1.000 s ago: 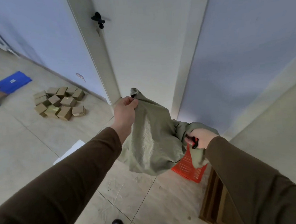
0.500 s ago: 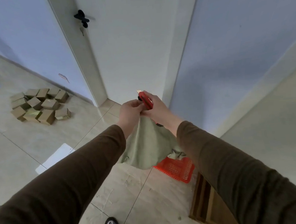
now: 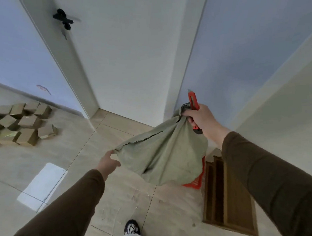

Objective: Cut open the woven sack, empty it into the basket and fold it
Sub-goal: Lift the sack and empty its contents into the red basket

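Note:
The grey-green woven sack (image 3: 164,153) hangs limp in the air in front of me, above the floor. My right hand (image 3: 201,119) grips its bunched upper corner together with a red utility knife (image 3: 194,104), blade end up. My left hand (image 3: 107,161) is lower, at the sack's left corner, fingers curled at the fabric edge; the hold looks loose. The red plastic basket (image 3: 197,181) stands on the floor beneath the sack, mostly hidden by it.
A white door (image 3: 129,55) with a black handle (image 3: 63,18) faces me. Several small cardboard boxes (image 3: 18,124) lie piled on the tiles at left. A white sheet (image 3: 42,185) lies on the floor. A wooden panel (image 3: 227,195) lies right of the basket.
My hands were together at the sack's top; now they have parted. The right hand with knife went right, the left dropped to the sack's lower left corner, spreading it.

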